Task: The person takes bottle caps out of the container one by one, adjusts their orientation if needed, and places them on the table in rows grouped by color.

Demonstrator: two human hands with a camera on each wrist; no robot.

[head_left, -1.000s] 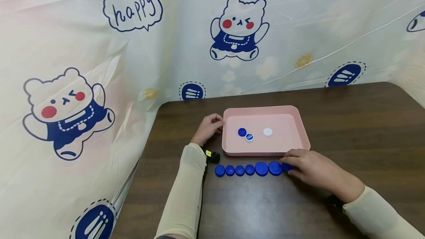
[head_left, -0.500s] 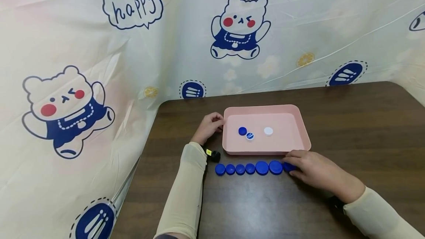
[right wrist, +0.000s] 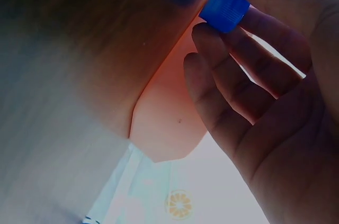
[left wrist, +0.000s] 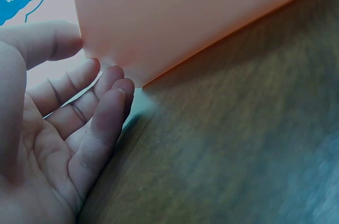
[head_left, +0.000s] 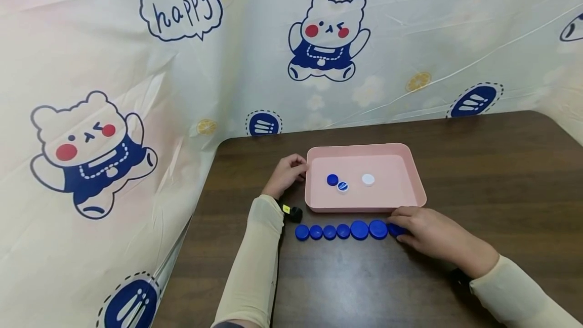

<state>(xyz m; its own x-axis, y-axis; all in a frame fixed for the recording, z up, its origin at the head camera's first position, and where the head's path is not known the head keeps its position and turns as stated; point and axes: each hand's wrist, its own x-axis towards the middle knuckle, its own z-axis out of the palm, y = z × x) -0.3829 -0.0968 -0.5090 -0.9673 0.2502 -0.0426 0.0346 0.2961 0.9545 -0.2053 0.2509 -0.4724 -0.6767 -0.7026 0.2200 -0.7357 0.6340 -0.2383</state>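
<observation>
A row of several blue bottle caps (head_left: 359,230) lies on the table in front of a pink tray (head_left: 364,207). My right hand (head_left: 439,234) pinches the blue bottle cap (head_left: 396,230) at the row's right end between thumb and fingertips. The right wrist view shows this cap's ribbed side (right wrist: 225,7), with the lower fingers loosely bent below it. My left hand (head_left: 284,175) touches the tray's left side from outside. In the left wrist view the thumb and relaxed fingertips (left wrist: 114,78) rest against the tray's outer wall (left wrist: 175,17).
Inside the tray lie a blue cap (head_left: 332,180), a white cap with a blue print (head_left: 342,187) and a plain white cap (head_left: 368,180). The brown table (head_left: 346,282) ends at a printed curtain (head_left: 255,54) behind and on the left.
Both hands, the tray and the caps hold almost the same places. Over the last second the rightmost blue cap has shifted only very slightly under the right fingers, and the view has moved a little.
</observation>
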